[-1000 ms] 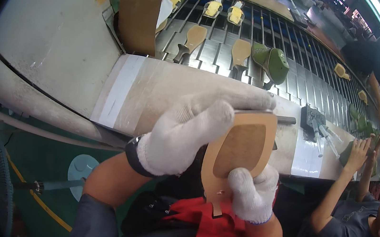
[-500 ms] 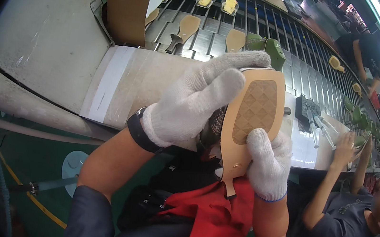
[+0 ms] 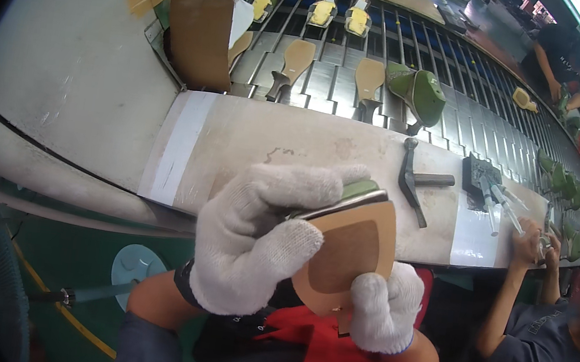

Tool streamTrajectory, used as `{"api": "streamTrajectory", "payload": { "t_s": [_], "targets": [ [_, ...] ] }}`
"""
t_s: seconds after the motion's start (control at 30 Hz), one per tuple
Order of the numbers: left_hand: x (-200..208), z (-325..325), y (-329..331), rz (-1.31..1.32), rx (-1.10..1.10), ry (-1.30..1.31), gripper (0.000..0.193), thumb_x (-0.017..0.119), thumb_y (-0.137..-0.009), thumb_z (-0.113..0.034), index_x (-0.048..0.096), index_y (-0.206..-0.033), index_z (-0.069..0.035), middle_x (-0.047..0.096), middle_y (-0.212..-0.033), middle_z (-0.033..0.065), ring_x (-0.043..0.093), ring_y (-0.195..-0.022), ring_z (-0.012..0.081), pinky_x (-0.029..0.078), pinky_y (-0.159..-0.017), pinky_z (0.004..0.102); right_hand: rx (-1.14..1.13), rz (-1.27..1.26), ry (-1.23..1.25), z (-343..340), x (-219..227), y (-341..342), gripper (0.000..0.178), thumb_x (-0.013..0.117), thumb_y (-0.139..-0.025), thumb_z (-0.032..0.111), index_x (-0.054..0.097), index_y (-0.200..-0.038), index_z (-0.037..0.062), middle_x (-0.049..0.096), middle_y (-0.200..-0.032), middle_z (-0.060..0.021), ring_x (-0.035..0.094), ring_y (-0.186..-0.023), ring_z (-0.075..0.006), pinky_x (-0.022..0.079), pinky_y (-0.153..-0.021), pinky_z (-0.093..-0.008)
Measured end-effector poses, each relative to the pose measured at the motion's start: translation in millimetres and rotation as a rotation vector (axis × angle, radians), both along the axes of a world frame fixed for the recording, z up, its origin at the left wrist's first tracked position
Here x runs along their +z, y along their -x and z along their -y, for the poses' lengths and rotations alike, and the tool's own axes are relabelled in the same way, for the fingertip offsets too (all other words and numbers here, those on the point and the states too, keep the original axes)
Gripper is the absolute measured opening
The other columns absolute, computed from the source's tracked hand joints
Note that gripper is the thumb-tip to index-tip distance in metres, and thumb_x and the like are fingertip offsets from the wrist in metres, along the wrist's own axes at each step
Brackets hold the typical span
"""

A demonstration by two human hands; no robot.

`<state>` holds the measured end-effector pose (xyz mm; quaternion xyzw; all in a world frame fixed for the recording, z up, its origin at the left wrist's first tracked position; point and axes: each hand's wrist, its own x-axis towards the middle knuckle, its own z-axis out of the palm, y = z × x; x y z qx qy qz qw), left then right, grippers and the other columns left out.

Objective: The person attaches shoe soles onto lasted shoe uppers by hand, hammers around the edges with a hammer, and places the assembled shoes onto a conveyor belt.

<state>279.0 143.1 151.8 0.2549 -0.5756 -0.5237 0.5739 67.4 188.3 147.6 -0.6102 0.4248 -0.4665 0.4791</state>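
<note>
A green shoe (image 3: 360, 187) is held sole up in front of my chest. Its tan sole (image 3: 346, 254), with a darker brown patch in the forepart, faces me at a slant. My left hand (image 3: 253, 238), in a white knit glove, grips the toe end, thumb on the sole's edge and fingers over the front. My right hand (image 3: 387, 307), also gloved, closes round the opposite side with its thumb on the sole. The heel end is mostly hidden low behind the sole and right hand. A hammer (image 3: 411, 179) lies on the bench beyond.
Past the pale bench (image 3: 266, 141) runs a slatted metal conveyor (image 3: 326, 76) bearing loose tan soles (image 3: 297, 57), a green shoe (image 3: 418, 95) and yellow-lined shoes (image 3: 321, 11). A dark block with syringes (image 3: 487, 185) stands right. A co-worker's hands (image 3: 534, 246) work nearby. Brown cardboard (image 3: 202, 38) stands left.
Both hands have brought the shoe down and closer to my body, tilting it so the sole looks foreshortened. The hammer and more of the bench have come into sight.
</note>
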Motion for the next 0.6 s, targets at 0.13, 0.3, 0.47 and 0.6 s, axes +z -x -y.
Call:
{"api": "streamTrajectory", "payload": {
  "t_s": [0.13, 0.3, 0.47, 0.6],
  "targets": [
    [8.4, -19.1, -8.8, -0.039, 0.086, -0.129, 0.033, 0.074, -0.109, -0.027, 0.06, -0.125, -0.001, 0.07, -0.142, 0.034, 0.073, -0.131, 0.0365, 0.061, -0.111, 0.0515, 0.128, -0.178, -0.067, -2.4, 8.0, -9.3, 0.027, 0.067, -0.109, 0.022, 0.077, -0.101, -0.0011, 0.068, -0.074, -0.0188, 0.067, -0.062, -0.0376, 0.053, -0.059, -0.0428],
    [17.2, -24.0, -12.1, -0.038, 0.175, -0.201, 0.039, 0.086, -0.101, -0.028, 0.058, -0.114, -0.004, 0.076, -0.128, 0.0312, 0.077, -0.122, 0.0348, 0.065, -0.103, 0.049, 0.104, -0.148, 0.067, -10.6, -11.0, -21.7, 0.02, 0.076, -0.104, 0.019, 0.077, -0.094, 0.0016, 0.066, -0.071, -0.017, 0.067, -0.061, -0.038, 0.053, -0.058, -0.046],
    [31.9, -13.6, -25.4, 0.185, 0.236, -0.075, 0.032, 0.084, -0.097, -0.017, 0.055, -0.103, -0.005, 0.076, -0.11, 0.0207, 0.076, -0.102, 0.0256, 0.065, -0.097, 0.0447, 0.135, -0.231, 0.174, -4.2, -2.4, -34.3, 0.025, 0.079, -0.102, 0.023, 0.073, -0.086, 0.0037, 0.065, -0.07, -0.0158, 0.067, -0.061, -0.0375, 0.053, -0.057, -0.0472],
    [28.6, -5.4, -29.0, 0.192, 0.392, -0.11, 0.019, 0.073, -0.096, -0.012, 0.056, -0.099, -0.004, 0.073, -0.102, 0.015, 0.072, -0.09, 0.0204, 0.063, -0.098, 0.0435, 0.158, -0.238, 0.29, 10.0, 1.1, -39.8, 0.024, 0.084, -0.098, 0.021, 0.074, -0.085, 0.0037, 0.067, -0.07, -0.0149, 0.069, -0.062, -0.0368, 0.054, -0.057, -0.0447]
  ]
}}
